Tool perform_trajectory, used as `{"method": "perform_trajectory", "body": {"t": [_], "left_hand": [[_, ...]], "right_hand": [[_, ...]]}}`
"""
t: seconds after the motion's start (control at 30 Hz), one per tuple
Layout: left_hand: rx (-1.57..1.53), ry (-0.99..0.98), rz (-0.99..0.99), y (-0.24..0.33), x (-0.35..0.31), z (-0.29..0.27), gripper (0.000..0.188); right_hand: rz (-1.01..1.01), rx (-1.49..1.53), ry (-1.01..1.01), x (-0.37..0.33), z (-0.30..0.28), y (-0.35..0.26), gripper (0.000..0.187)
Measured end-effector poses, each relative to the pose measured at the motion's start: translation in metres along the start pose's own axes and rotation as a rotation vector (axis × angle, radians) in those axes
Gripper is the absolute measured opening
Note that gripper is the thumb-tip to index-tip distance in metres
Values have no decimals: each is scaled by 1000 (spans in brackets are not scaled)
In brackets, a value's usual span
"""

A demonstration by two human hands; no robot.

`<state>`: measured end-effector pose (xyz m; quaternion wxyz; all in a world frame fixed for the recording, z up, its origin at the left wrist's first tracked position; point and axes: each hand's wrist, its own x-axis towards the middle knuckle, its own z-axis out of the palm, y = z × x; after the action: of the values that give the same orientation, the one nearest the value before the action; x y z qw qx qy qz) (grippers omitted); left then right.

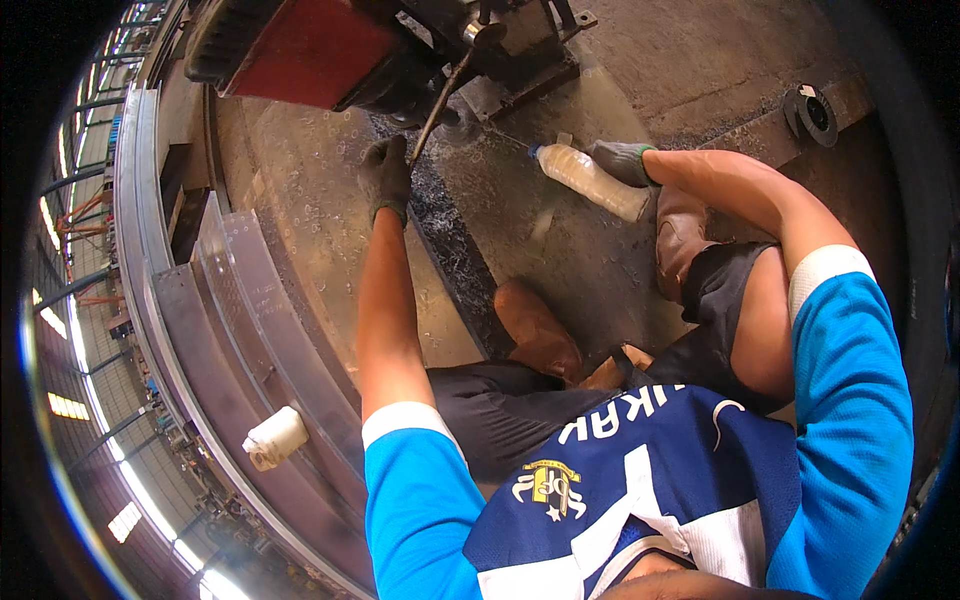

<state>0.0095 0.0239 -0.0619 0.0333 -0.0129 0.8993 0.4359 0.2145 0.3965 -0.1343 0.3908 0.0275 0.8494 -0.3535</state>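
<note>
My gloved left hand (386, 172) is closed around the lower end of a metal lever (440, 100), which slants up-right toward the red machine (310, 50). My gloved right hand (622, 160) grips a plastic bottle (592, 180), its long axis lying diagonally and its capped end pointing up-left at the machine's base.

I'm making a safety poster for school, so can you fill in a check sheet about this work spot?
Surface: dusty steel plate, dark metal shavings in a strip.
Job's things: red-bodied machine with a lever; clear plastic bottle lying tilted, nozzle towards the machine.
Clutter: white roll on the curved steel beam; black round part at far right.
Hands: gloved left hand grips the lever; gloved right hand holds the bottle.
Cables: nothing seen.
Surroundings: brown boots on the plate; factory hall, bright windows at left.
</note>
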Motion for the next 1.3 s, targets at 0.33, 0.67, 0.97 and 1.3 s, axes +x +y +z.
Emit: {"method": "perform_trajectory", "body": {"t": [0.33,0.67,0.97,1.3], "left_hand": [[-47,-34,0,1,-4,0,42],[21,-26,-43,1,-2,1,43],[-24,-23,-45,1,-4,5,46],[19,-24,-35,6,-8,3,48]], "right_hand": [[-366,19,184,2,3,3,32],[23,31,36,-11,1,3,39],[-11,9,91,-12,1,4,39],[20,-116,-5,-9,0,-1,38]]}}
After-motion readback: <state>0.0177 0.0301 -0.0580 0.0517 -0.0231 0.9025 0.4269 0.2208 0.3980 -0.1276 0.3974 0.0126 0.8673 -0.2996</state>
